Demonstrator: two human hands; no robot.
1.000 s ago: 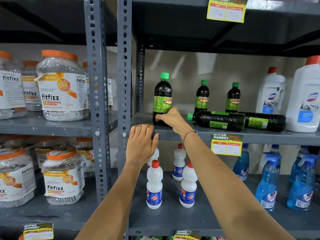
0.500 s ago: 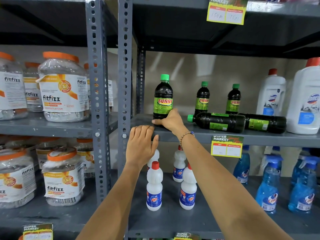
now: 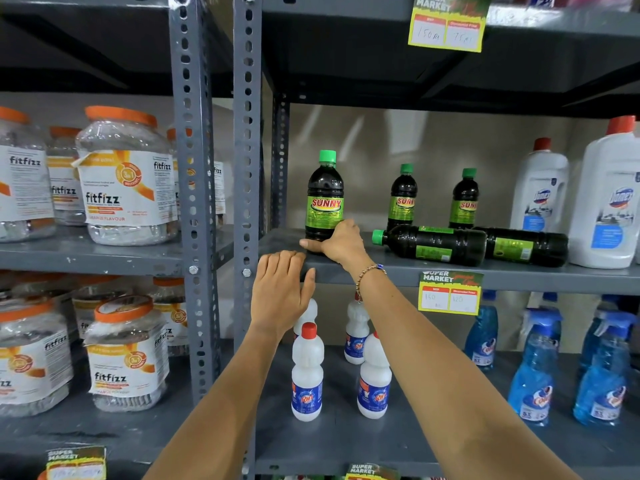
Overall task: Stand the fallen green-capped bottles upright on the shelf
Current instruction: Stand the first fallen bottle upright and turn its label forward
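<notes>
Front bottle [image 3: 324, 199] now upright, right hand [image 3: 341, 241] lower at its base.

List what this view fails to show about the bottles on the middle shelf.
- Head view: the front upright bottle has its base hidden by the right hand.
- The farther fallen bottle: cap hidden behind the nearer fallen bottle.
- The price tag: handwriting too small to read.

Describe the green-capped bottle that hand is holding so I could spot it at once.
Look at the grey middle shelf right of the perforated posts. Near its left front edge, the right hand wraps the base of an upright dark Sunny bottle. It stands nearest and leftmost; two others lie flat.
</notes>
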